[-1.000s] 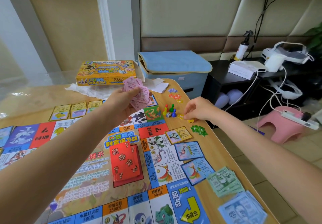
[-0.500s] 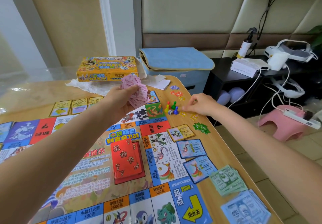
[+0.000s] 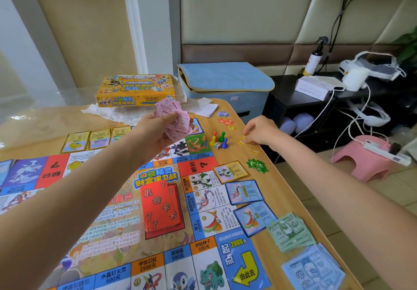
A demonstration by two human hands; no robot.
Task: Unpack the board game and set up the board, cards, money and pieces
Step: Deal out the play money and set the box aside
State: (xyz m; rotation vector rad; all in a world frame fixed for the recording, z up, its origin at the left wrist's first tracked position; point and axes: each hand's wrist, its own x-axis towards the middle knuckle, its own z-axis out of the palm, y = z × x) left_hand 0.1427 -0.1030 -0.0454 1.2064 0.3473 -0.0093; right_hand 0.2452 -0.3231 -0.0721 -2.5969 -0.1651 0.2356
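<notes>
The colourful game board [image 3: 126, 228] lies flat on the wooden table, a red card deck [image 3: 160, 206] on its middle. My left hand [image 3: 155, 131] grips a fanned wad of pink play money [image 3: 174, 118] above the board's far edge. My right hand [image 3: 259, 131] pinches a small yellow star token [image 3: 242, 141] on the table beside the pawns and die [image 3: 218, 141]. Green notes [image 3: 290, 233] and blue notes [image 3: 313, 269] lie stacked at the near right. Blue property cards [image 3: 244, 192] line the board's right edge.
The yellow game box [image 3: 135, 91] stands at the far edge with crumpled plastic wrap [image 3: 106, 114]. Green [image 3: 257, 165], orange [image 3: 225, 122] and purple [image 3: 223, 114] star tokens lie along the table's right edge. A blue storage box [image 3: 225, 84] and pink stool [image 3: 365, 161] sit beyond.
My right hand has slid along the right edge, past the pawns, and now pinches a yellow star token farther out. My left hand keeps holding the pink money, nearly still.
</notes>
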